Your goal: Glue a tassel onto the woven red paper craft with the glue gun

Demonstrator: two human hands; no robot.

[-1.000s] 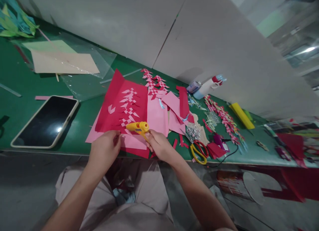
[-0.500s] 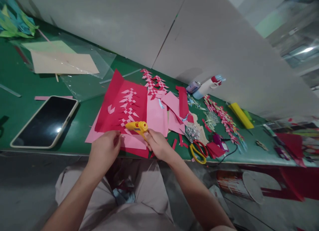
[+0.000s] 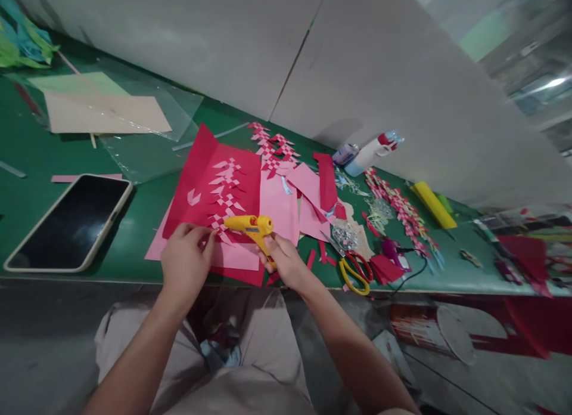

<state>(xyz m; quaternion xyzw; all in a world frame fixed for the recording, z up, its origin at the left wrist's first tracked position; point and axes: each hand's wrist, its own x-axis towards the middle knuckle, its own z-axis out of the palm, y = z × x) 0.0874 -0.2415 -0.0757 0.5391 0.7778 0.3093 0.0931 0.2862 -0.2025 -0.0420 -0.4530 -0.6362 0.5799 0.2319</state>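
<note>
In my right hand (image 3: 286, 261) is a yellow glue gun (image 3: 250, 224), gripped by its handle, its nozzle pointing left. The nozzle is close to the lower end of a strip of woven pink-and-red paper pieces (image 3: 226, 188) on a folded red sheet (image 3: 190, 176). Just left of the nozzle, my left hand (image 3: 187, 257) has thumb and fingers pinched together at the sheet's front edge; whatever is between the fingertips is too small to make out. A loose pink paper piece (image 3: 193, 197) lies left of the strip. Pink paper (image 3: 235, 257) shows underneath.
A phone (image 3: 69, 224) lies at the left. Scissors (image 3: 356, 272) with red and yellow handles rest near the front edge, beside a purple device (image 3: 395, 254) with a black cable. A white bottle (image 3: 369, 155) lies by the wall, and more woven strips (image 3: 274, 149) lie behind the sheets.
My left hand has moved up slightly over the red sheet, its fingertips closer to the woven strip. The glue gun has turned a little, its back end shifting right. The view has shifted slightly.
</note>
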